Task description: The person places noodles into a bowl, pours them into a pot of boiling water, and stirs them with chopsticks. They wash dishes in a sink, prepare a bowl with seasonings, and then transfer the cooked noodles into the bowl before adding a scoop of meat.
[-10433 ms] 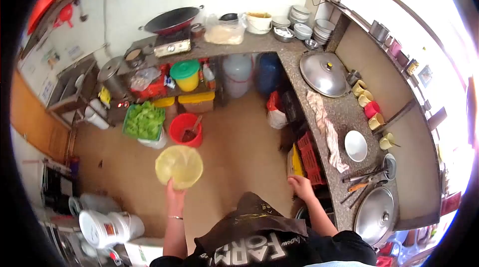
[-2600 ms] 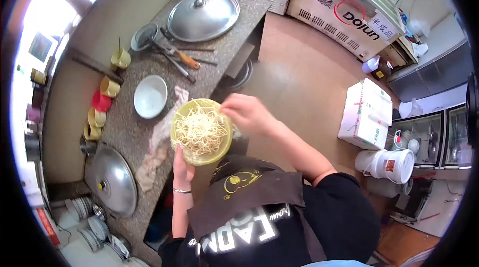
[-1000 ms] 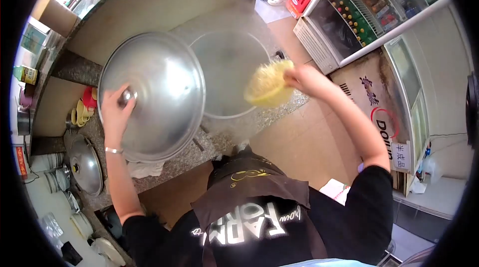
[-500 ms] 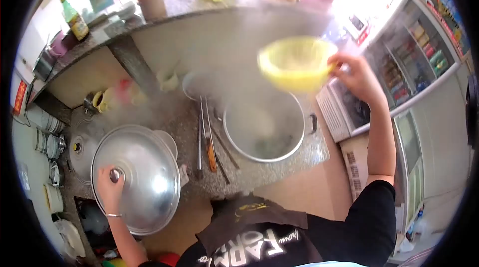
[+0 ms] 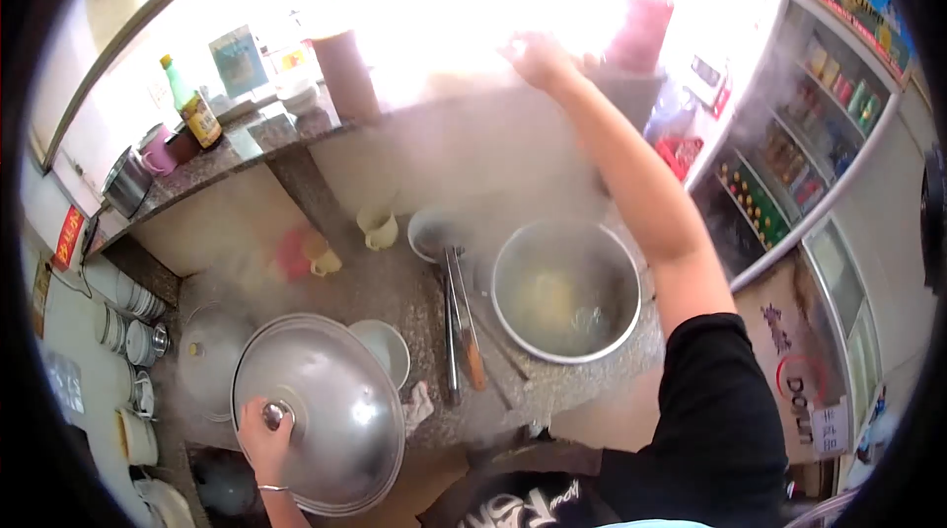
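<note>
My left hand (image 5: 264,434) is closed round the knob of a large domed metal lid (image 5: 340,410), which is at the lower left. My right hand (image 5: 541,59) reaches over the high ledge at the back, its fingers bent together. Glare washes out what it holds, if anything, and no yellow bowl can be made out there. Steam rises from a large round pot (image 5: 631,326) with cloudy liquid and a pale mass inside, below my right forearm. Left of the pot lie tongs with a wooden handle (image 5: 474,365) and a strainer (image 5: 430,232).
A white bowl (image 5: 393,350) is behind the lid. On the ledge stand a green-necked bottle (image 5: 197,113), a brown container (image 5: 345,74) and a pink one (image 5: 641,30). Stacked bowls (image 5: 113,331) line the left wall. A glass-door fridge (image 5: 789,133) stands at the right.
My right hand has moved from above the pot, where it held the yellow bowl, forward and left over the ledge. The view has shifted; my left hand still grips the lid's knob.
</note>
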A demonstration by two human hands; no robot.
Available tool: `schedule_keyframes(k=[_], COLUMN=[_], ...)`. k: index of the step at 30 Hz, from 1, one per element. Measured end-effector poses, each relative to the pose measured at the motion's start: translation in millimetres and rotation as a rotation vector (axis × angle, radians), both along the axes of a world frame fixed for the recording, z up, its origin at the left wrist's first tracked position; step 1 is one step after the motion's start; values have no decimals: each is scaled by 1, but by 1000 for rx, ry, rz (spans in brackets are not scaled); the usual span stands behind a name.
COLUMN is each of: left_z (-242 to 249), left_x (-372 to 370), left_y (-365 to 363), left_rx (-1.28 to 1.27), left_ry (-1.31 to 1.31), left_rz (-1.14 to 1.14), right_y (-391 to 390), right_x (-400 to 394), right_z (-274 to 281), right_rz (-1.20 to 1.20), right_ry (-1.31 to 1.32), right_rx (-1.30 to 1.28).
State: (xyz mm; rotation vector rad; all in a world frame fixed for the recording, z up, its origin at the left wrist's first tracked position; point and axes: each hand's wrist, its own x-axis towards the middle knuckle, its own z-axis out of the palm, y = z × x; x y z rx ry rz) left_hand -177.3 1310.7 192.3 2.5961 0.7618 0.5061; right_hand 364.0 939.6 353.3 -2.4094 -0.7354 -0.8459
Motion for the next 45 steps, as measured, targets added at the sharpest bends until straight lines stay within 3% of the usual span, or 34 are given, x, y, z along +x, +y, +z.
schedule_keyframes(k=[2,3,5,6,7,9,11,14,15,18,20,21,22,24,27,31,34,36,45], left_z=[-2,-1,-2,-2,-4,-14,-16,-16,-23,-24,-34,-33,-28,-29,-38,-44,-41,-38,-38], left_x=[6,12,25,32,42,62,87,117,126,157,177,185,182,188,189,183,171,162,114], left_y=[4,2,-3,-7,-10,-8,-15,-48,-51,-79,-77,-105,-139,-169,-187,-170,-136,-125,-121], left_rx=[14,24,50,51,52,39,29,-71,-158,-217,-243,-213,-137,-43,-77,15,-162,-125,-114], left_ry=[21,6,29,20,6,5,-6,132,113,146,235,269,262,267,268,196,222,245,222], left_rz=[-99,-98,-158,-163,-166,-262,-366,-412,-447,-548,-553,-596,-578,-562,-408,-384,-203,-207,19], right_y=[-27,-49,-110,-147,-181,-258,-339,-404,-414,-379,-329,-309,-288,-253,-233,-217,-212,-213,-231], right_x=[-91,-127,-186,-221,-250,-304,-356,-442,-468,-508,-493,-482,-469,-428,-372,-358,-367,-374,-377], right_z=[15,14,-9,-22,-43,-103,-196,-361,-435,-628,-680,-674,-702,-739,-776,-797,-799,-802,-804], right_rz=[184,223,297,258,227,-18,-370,-834,-820,-946,-1102,-1000,-922,-900,-762,-713,-698,-689,-599], right_ry=[42,-46,162,302,215,332,238,472,531,824,1075,1142,1029,1016,1432,1471,1505,1526,1590], right_rx=[146,93,213,280,304,666,979,1189,1293,1325,970,815,820,1020,749,633,532,472,236])
